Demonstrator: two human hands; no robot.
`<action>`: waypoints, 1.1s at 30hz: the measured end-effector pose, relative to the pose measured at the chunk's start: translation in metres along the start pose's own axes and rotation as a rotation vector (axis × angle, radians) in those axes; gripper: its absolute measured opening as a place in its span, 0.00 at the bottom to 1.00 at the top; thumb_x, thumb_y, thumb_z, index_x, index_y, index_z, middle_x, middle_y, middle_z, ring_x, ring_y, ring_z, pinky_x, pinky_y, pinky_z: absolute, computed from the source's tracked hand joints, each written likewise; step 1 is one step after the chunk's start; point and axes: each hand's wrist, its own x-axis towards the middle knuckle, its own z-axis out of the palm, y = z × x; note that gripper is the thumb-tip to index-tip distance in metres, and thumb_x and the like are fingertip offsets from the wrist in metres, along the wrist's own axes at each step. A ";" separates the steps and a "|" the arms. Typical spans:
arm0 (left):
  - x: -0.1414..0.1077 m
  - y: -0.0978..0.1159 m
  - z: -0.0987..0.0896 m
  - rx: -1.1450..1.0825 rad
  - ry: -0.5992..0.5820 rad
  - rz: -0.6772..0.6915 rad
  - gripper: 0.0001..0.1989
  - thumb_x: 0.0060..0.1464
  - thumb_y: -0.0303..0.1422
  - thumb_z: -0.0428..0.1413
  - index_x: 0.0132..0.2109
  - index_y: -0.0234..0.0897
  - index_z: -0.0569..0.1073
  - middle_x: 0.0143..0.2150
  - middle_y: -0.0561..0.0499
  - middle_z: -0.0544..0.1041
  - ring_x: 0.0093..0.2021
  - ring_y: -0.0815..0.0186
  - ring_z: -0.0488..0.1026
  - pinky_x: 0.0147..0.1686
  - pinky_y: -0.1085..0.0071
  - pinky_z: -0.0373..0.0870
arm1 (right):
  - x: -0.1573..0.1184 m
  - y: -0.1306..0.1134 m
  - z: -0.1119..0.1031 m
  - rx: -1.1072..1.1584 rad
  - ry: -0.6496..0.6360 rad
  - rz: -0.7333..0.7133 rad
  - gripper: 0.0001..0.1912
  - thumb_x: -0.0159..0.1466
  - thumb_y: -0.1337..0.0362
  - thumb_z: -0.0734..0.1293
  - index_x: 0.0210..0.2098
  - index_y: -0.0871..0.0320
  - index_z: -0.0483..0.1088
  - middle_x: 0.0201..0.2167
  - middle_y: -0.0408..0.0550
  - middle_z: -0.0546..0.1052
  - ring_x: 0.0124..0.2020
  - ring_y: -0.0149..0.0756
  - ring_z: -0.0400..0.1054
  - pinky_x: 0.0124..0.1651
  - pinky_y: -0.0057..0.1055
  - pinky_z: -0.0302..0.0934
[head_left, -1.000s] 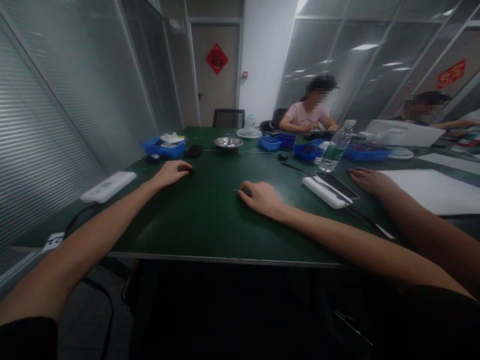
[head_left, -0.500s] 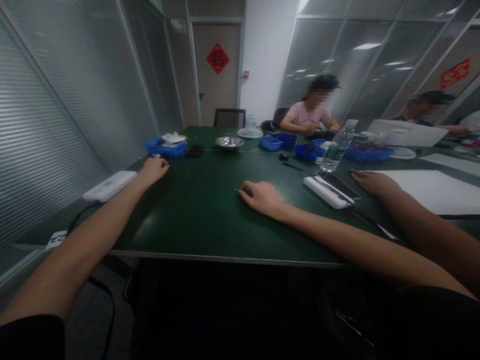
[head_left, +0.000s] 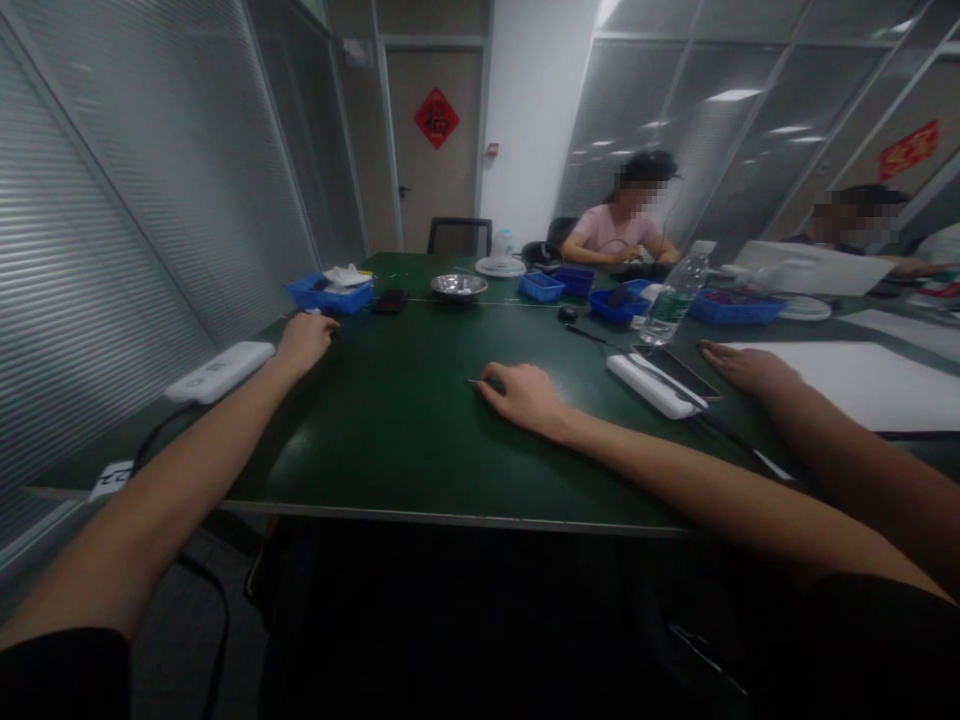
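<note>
My left hand (head_left: pixel 305 338) rests on the left side of the green table, just in front of a blue tray (head_left: pixel 319 296) with white tissue. Its fingers are curled, and what lies in them, if anything, is too dark to make out. Near the middle of the table lies my right hand (head_left: pixel 521 395), closed round a small thin tool. Only the slim tip (head_left: pixel 472 381) pokes out past the fingers; the rest is mostly hidden in the hand. A metal bowl (head_left: pixel 458 290) with something pale in it stands farther back.
White power strips (head_left: pixel 221 373) lie by each forearm. At right are a phone (head_left: pixel 679 371), a water bottle (head_left: pixel 675 300) and another person's hand (head_left: pixel 750 367) beside white paper (head_left: pixel 877 385). Several blue trays (head_left: pixel 541 287) stand behind. Two people sit across the table.
My left hand's fingers have shifted a little, reaching slightly lower and to the right. My right hand stays in the same place with the thin tool.
</note>
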 end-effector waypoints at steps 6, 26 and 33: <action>0.003 -0.001 -0.004 -0.104 0.014 -0.102 0.16 0.59 0.30 0.56 0.51 0.37 0.83 0.51 0.44 0.83 0.54 0.53 0.77 0.60 0.60 0.68 | 0.000 0.001 0.001 0.017 -0.004 0.000 0.19 0.74 0.50 0.59 0.52 0.53 0.74 0.39 0.50 0.82 0.36 0.40 0.74 0.35 0.30 0.59; 0.010 -0.011 0.008 -0.214 -0.013 -0.128 0.11 0.54 0.38 0.65 0.42 0.39 0.85 0.45 0.45 0.84 0.48 0.51 0.79 0.54 0.60 0.72 | 0.000 0.002 0.002 0.012 0.004 -0.002 0.19 0.74 0.49 0.59 0.53 0.52 0.74 0.38 0.49 0.81 0.36 0.39 0.74 0.34 0.30 0.58; -0.012 0.069 0.005 -0.632 -0.273 0.226 0.18 0.54 0.45 0.65 0.48 0.42 0.84 0.51 0.48 0.83 0.54 0.55 0.78 0.59 0.59 0.69 | -0.002 -0.001 -0.001 0.050 0.001 -0.041 0.19 0.74 0.50 0.60 0.53 0.53 0.74 0.37 0.49 0.81 0.34 0.37 0.73 0.35 0.30 0.57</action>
